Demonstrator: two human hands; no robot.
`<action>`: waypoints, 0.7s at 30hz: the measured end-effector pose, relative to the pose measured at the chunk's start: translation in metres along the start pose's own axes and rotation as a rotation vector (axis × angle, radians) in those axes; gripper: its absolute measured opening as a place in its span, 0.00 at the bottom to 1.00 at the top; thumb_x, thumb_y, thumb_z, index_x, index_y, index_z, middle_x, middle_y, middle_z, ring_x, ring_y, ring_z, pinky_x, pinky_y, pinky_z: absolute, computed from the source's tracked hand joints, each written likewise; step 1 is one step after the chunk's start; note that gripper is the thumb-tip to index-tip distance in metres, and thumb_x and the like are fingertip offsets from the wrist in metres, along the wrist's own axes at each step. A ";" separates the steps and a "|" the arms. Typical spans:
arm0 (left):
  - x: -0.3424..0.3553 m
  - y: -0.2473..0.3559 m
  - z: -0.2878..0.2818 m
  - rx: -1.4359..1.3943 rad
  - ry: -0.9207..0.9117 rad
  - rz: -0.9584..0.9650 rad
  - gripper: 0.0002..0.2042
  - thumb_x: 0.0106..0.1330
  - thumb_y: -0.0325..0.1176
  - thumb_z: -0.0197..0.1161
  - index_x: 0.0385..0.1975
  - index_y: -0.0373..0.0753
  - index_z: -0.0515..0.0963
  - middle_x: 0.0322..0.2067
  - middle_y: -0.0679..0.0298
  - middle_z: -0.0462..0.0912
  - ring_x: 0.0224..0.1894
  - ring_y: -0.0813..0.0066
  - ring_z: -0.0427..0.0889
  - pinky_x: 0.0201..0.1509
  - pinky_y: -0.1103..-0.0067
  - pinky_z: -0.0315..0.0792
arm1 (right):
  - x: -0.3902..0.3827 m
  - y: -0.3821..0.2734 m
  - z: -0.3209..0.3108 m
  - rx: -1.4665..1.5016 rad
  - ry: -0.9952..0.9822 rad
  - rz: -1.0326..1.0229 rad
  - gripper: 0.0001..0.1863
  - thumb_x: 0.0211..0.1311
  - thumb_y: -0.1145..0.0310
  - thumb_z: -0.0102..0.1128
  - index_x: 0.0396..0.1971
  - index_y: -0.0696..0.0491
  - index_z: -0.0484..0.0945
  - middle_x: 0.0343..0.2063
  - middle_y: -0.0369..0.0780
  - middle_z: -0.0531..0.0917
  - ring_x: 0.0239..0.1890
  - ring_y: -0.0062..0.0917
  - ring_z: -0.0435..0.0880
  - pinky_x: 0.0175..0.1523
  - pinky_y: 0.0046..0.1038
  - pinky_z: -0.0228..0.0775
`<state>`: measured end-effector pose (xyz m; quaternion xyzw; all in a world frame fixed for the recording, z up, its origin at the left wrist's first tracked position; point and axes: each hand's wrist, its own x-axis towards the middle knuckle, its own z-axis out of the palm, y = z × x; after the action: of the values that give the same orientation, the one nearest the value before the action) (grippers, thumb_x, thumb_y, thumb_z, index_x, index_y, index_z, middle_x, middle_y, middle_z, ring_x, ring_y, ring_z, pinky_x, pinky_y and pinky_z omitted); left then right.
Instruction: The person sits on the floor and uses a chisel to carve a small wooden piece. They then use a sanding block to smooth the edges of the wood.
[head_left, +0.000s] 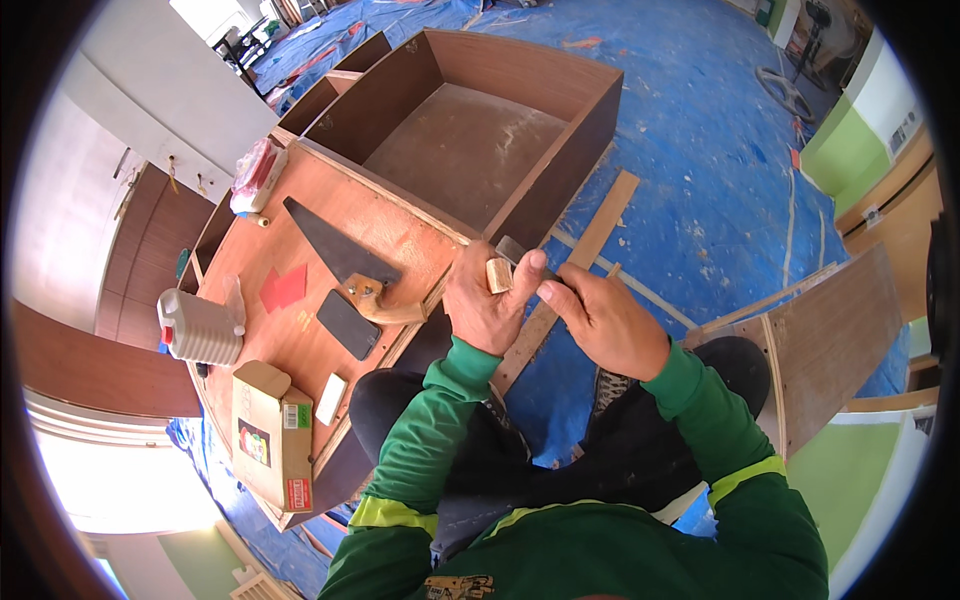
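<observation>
L hand [482, 305] curled round 1 small pale wood block [498, 276]; R hand [612, 325] clenched on 1 dark-handled grey metal tool [511, 249] nr block. 1 wood-handled dark handsaw [338, 243] on orange-brown wood panel [375, 205], L side.

Bare wood is seen on the held piece [499, 276], matt metal on the saw blade [343, 244], plastic on the jug [207, 328].

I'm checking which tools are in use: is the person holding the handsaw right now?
No, the handsaw lies on the orange-brown wooden panel, while the left hand holds a small light wooden piece.
</observation>
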<state>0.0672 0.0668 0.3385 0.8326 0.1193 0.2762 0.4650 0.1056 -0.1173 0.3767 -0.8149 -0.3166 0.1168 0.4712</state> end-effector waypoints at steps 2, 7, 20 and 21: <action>0.000 0.002 0.000 -0.033 0.006 -0.026 0.32 0.59 0.59 0.80 0.26 0.34 0.71 0.24 0.58 0.71 0.25 0.63 0.71 0.31 0.67 0.69 | 0.001 0.001 0.000 0.003 -0.004 0.014 0.25 0.81 0.50 0.54 0.33 0.60 0.76 0.20 0.53 0.79 0.25 0.53 0.79 0.32 0.48 0.67; 0.003 0.000 -0.002 -0.015 0.051 0.075 0.32 0.56 0.59 0.82 0.27 0.34 0.71 0.26 0.58 0.73 0.28 0.63 0.73 0.34 0.67 0.70 | 0.000 -0.001 -0.005 -0.033 -0.021 0.021 0.25 0.81 0.50 0.54 0.33 0.60 0.76 0.19 0.52 0.79 0.24 0.52 0.79 0.31 0.47 0.67; 0.002 -0.010 0.000 -0.078 -0.075 0.069 0.30 0.65 0.58 0.75 0.27 0.35 0.71 0.21 0.60 0.69 0.24 0.66 0.69 0.30 0.68 0.69 | 0.000 0.002 -0.001 -0.037 0.011 0.030 0.24 0.81 0.51 0.54 0.35 0.61 0.75 0.18 0.53 0.78 0.23 0.54 0.78 0.30 0.48 0.66; 0.002 -0.008 0.000 -0.125 -0.110 0.056 0.29 0.66 0.58 0.74 0.27 0.35 0.71 0.20 0.61 0.69 0.24 0.67 0.68 0.29 0.68 0.68 | 0.001 0.004 -0.002 -0.012 0.082 0.018 0.25 0.81 0.50 0.55 0.36 0.61 0.75 0.19 0.53 0.78 0.23 0.53 0.79 0.30 0.47 0.67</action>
<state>0.0691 0.0720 0.3319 0.8189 0.0529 0.2500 0.5140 0.1087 -0.1192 0.3746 -0.8245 -0.2904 0.0854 0.4782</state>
